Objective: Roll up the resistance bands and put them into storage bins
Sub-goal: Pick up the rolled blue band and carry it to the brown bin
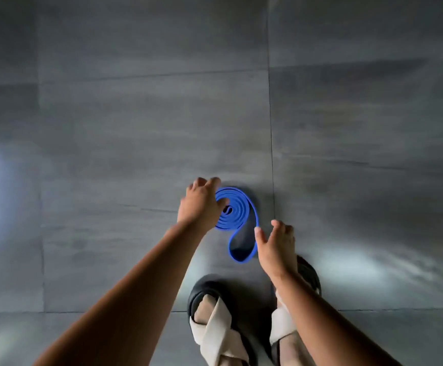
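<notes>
Blue flat rubber resistance band [244,204], where is it?
— On the grey tiled floor [135,128], mostly coiled, its loose loop trailing toward the black sandals [207,285].
And the hands?
— Left hand [200,204] curls over the coil, gripping it. Right hand [275,249] is spread wide, holding nothing, thumb beside the loop.
</notes>
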`<state>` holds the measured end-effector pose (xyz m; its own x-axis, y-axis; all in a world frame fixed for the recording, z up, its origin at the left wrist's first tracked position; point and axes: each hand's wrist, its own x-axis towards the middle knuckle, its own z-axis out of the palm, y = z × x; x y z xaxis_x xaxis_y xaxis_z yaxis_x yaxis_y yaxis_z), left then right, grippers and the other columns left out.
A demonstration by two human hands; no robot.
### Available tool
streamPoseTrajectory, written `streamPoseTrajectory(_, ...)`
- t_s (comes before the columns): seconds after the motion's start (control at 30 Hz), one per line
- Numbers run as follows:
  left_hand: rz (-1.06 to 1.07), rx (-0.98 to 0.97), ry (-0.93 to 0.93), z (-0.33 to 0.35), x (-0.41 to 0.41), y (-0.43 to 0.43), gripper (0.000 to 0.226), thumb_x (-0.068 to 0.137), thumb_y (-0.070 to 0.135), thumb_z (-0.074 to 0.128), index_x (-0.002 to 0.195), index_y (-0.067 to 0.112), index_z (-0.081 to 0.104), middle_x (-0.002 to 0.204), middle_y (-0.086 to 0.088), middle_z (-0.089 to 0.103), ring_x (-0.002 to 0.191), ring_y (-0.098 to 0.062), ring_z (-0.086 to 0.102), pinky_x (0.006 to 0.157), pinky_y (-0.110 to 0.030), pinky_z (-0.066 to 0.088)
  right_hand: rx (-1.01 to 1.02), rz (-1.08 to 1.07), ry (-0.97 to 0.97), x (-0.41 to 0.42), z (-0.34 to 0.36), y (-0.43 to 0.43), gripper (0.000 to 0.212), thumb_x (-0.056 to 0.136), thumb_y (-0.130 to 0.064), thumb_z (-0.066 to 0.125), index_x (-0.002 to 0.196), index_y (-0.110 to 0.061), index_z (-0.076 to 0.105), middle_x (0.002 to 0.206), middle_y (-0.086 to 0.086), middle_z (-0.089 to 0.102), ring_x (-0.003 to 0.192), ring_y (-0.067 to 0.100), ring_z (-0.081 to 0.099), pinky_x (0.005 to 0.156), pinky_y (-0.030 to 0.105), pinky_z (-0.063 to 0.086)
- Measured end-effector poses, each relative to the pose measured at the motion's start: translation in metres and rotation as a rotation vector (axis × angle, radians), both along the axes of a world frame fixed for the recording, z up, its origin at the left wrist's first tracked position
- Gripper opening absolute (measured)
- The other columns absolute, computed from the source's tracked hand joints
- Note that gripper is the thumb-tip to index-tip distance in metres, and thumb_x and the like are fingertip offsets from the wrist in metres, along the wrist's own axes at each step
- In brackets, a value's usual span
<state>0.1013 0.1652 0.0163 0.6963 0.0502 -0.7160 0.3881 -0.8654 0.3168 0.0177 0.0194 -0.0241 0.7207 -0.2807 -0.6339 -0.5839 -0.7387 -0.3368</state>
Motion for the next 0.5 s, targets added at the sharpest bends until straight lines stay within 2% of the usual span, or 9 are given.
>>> streamPoseTrajectory(0.07, -0.074, 0.021, -0.019, -0.035, 0.007, -0.001, 0.057, 0.089, 0.035, 0.057, 0.140, 0.024, 0.035, 0.138, -0.010, 0.036, 0.128, -0.029, 0.030, 0.101, -0.041, 0.035, -0.006, -0.087, 0.024, -0.003, -0.033, 0.006, 0.053, 0.091, -0.032, 0.052, 0.127, 0.005, 0.042, 0.126, 0.026, 0.046, 0.120, 0.038, 0.040, 0.098, 0.037, 0.029)
streamPoseTrajectory(0.17, -0.154, -0.028, 0.057, -0.074, 0.009, -0.008, 0.071, 0.082, 0.044, 0.062, 0.143, 0.032, 0.027, 0.139, -0.011, 0.029, 0.128, -0.032, 0.026, 0.102, -0.045, 0.037, -0.003, -0.183, 0.033, -0.011, -0.064, 0.019, 0.053, 0.091, -0.037, 0.051, 0.124, 0.003, 0.043, 0.126, 0.025, 0.045, 0.119, 0.038, 0.040, 0.096, 0.039, 0.032)
streamPoseTrajectory(0.3, -0.173, 0.028, 0.088, -0.093, 0.000, -0.018, 0.067, 0.081, 0.048, 0.062, 0.139, 0.031, 0.033, 0.135, -0.011, 0.028, 0.124, -0.035, 0.028, 0.090, -0.040, 0.042, -0.046, -0.205, -0.064, -0.023, -0.076, 0.031, 0.047, 0.089, -0.032, 0.054, 0.117, 0.005, 0.049, 0.117, 0.026, 0.050, 0.109, 0.041, 0.046, 0.090, 0.042, 0.036)
streamPoseTrajectory(0.4, -0.084, 0.054, 0.099, -0.099, -0.011, -0.019, 0.063, 0.082, 0.051, 0.060, 0.135, 0.026, 0.036, 0.132, -0.014, 0.034, 0.122, -0.038, 0.035, 0.086, -0.042, 0.042, 0.065, -0.309, -0.112, -0.031, -0.081, 0.042, 0.038, 0.089, -0.017, 0.056, 0.114, 0.011, 0.049, 0.113, 0.031, 0.049, 0.105, 0.044, 0.047, 0.091, 0.041, 0.036)
streamPoseTrajectory(0.5, 0.127, 0.023, 0.142, -0.100, -0.032, -0.019, 0.060, 0.082, 0.054, 0.057, 0.130, 0.024, 0.038, 0.127, -0.014, 0.039, 0.117, -0.040, 0.042, 0.087, -0.044, 0.042, 0.136, -0.378, -0.101, -0.037, -0.082, 0.053, 0.039, 0.090, -0.011, 0.052, 0.121, 0.011, 0.045, 0.117, 0.030, 0.045, 0.106, 0.045, 0.048, 0.095, 0.046, 0.040)
